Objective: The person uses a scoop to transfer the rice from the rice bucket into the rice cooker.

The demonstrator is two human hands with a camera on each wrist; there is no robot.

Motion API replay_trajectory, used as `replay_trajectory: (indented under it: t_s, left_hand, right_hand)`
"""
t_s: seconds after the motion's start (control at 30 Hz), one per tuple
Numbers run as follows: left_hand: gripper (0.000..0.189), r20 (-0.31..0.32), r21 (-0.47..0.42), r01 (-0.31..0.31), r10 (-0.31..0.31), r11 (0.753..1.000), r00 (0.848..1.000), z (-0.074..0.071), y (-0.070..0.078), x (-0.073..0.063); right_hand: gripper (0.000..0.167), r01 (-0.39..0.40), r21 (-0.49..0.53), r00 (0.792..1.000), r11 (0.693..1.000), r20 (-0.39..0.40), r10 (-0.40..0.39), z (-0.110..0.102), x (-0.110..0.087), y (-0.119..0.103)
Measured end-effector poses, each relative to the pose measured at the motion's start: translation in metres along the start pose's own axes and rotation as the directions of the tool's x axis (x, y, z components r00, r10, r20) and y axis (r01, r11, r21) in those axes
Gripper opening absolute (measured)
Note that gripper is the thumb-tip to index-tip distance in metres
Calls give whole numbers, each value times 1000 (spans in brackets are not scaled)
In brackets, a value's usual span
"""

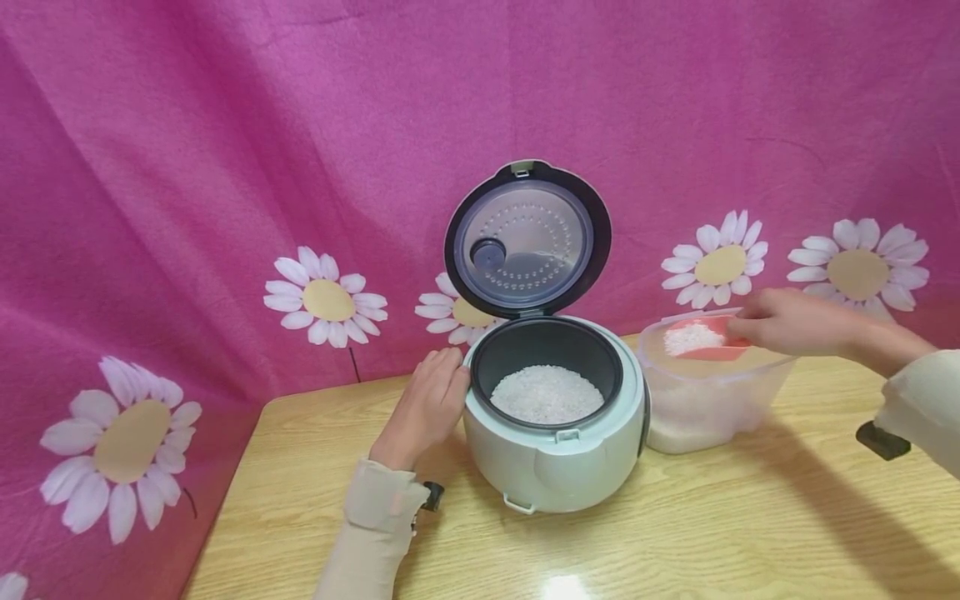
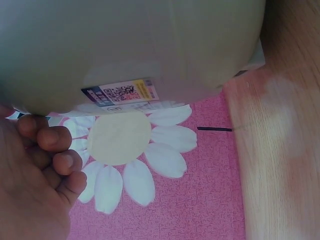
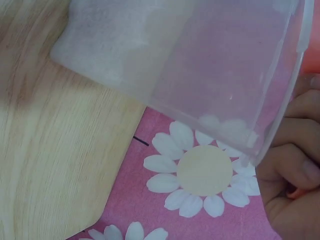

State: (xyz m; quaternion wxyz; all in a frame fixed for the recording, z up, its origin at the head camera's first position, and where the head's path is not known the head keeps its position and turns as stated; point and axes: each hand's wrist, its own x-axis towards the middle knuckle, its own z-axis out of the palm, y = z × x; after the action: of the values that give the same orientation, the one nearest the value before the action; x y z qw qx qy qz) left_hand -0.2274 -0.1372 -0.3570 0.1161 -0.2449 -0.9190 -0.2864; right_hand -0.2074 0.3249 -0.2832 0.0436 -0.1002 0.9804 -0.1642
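Observation:
In the head view a pale green rice cooker (image 1: 555,475) stands with its lid (image 1: 528,242) raised, white rice (image 1: 547,393) heaped in its dark inner pot (image 1: 491,358). My left hand (image 1: 431,400) holds the cooker's left rim; its curled fingertips (image 2: 65,161) show beside the cooker's wall in the left wrist view. My right hand (image 1: 795,321) grips a red scoop (image 1: 720,352) loaded with rice, at the mouth of a clear plastic container (image 1: 712,408). Rice lies in that container's bottom. Only a blurred part of the scoop appears in the right wrist view.
Both the cooker and the container stand on a light wooden table (image 1: 675,533), the container just right of the cooker. A pink cloth (image 1: 360,125) with large white daisies hangs close behind them. Dark wrist straps (image 1: 883,440) show under the sleeves.

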Motion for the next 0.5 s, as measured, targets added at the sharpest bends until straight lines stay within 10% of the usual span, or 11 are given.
replay_trajectory:
  t_s: [0.5]
  left_hand:
    - [17,-12,25,-36,36,999,999,-1,-1,1]
  right_hand:
    - [39,6,27,999,1000,-46,-4,-10,-5,-12]
